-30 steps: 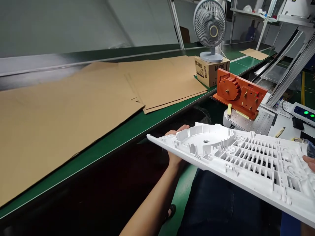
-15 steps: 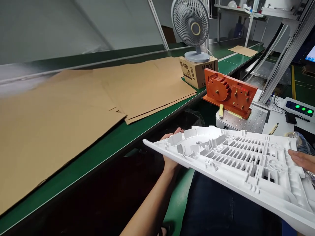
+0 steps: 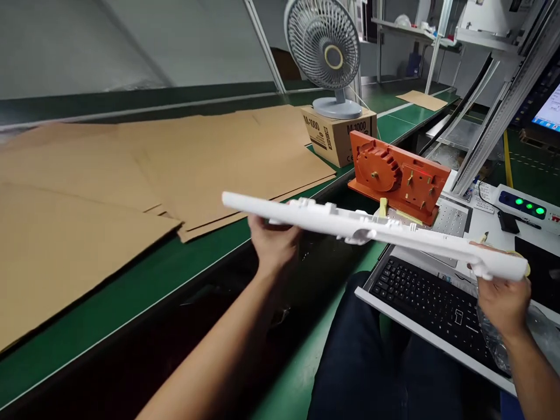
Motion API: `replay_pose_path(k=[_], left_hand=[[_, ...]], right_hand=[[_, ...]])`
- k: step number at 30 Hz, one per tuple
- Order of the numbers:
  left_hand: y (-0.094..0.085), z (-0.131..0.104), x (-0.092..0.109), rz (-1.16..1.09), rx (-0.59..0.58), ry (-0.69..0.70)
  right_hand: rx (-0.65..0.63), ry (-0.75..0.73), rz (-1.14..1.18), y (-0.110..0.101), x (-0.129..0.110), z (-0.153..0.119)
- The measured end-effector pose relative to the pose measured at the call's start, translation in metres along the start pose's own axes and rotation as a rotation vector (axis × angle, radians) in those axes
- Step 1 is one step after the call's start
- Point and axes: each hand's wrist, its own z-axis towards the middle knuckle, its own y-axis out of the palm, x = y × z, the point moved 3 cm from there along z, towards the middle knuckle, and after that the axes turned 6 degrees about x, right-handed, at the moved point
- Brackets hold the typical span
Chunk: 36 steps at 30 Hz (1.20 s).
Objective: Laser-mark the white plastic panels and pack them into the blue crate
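Note:
A long white plastic housing panel is held up before me, seen almost edge-on, with clips and ribs along its upper side. My left hand grips its left part from below, the fingers partly hidden behind it. Around the right end, my right hand is closed with the thumb and palm under the edge. Beyond the panel stands an orange fixture with a round toothed disc and brass pins, on a perforated metal plate.
A black keyboard lies on a tray below the panel. Cardboard sheets cover the green bench at left. A fan stands on an M-1000 box. To the right are a control box with green lights and a monitor.
The panel has been raised and tilted from showing its ribbed inner face to nearly edge-on. My right hand now grips its right end, and the keyboard has come into view.

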Motion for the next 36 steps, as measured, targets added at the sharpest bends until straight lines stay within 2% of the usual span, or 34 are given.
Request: replay_pose_path(k=[3,7,9,12,17,23,28,36], left_hand=[[0.04,0.044,-0.016,0.031,-0.134,-0.023],[0.09,0.088,-0.033,0.035,-0.271,-0.085],[0.109,0.106,-0.042,0.004,-0.308,-0.101],[0.128,0.128,-0.058,0.008,-0.333,-0.141],[0.148,0.15,-0.081,0.046,-0.399,-0.158],[0.162,0.163,-0.098,0.109,-0.487,-0.083],[0.167,0.173,-0.11,0.106,-0.481,-0.063],[0.186,0.181,-0.118,0.187,-0.489,-0.032]], right_hand=[[0.024,0.178,-0.026,0.027,0.031,0.013],[-0.025,0.307,-0.059,0.063,0.047,0.036],[-0.057,0.327,-0.058,0.078,0.051,0.047],[-0.069,0.337,-0.087,0.097,0.057,0.06],[-0.05,0.364,-0.153,0.116,0.068,0.072],[-0.031,0.402,-0.199,0.122,0.081,0.076],[-0.038,0.41,-0.193,0.132,0.086,0.08],[0.01,0.377,-0.178,0.139,0.101,0.091]])
